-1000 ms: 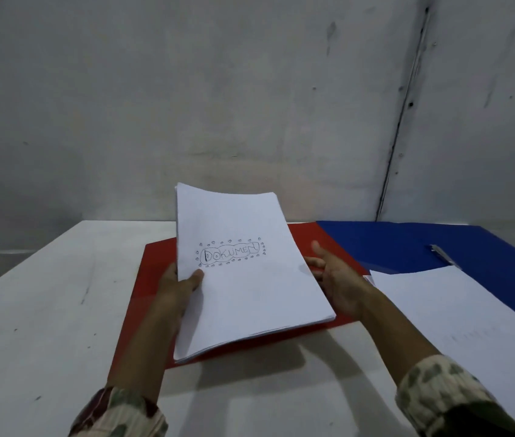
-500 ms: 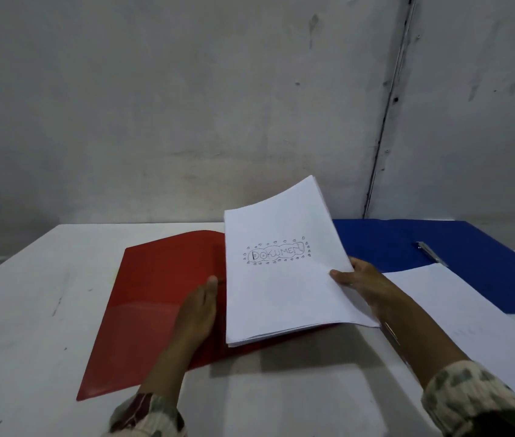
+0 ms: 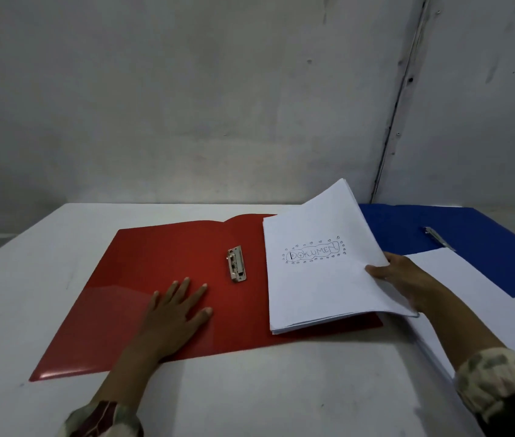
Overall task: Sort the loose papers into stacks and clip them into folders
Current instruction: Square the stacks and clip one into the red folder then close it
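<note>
Paper stack point(image 3: 319, 269) is pinched at its right edge by the right hand point(image 3: 404, 279), over the open red folder point(image 3: 168, 269)'s right half. Clip point(image 3: 236, 264) sits left of the stack, long axis front-to-back at the spine. Left hand point(image 3: 177, 310) lies flat, fingers spread, holding nothing, and is nearer the clip.

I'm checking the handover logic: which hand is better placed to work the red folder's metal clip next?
Probably the left. The left hand lies flat and empty on the open red folder, just beside the metal clip. The right hand is busy gripping the paper stack.
</note>
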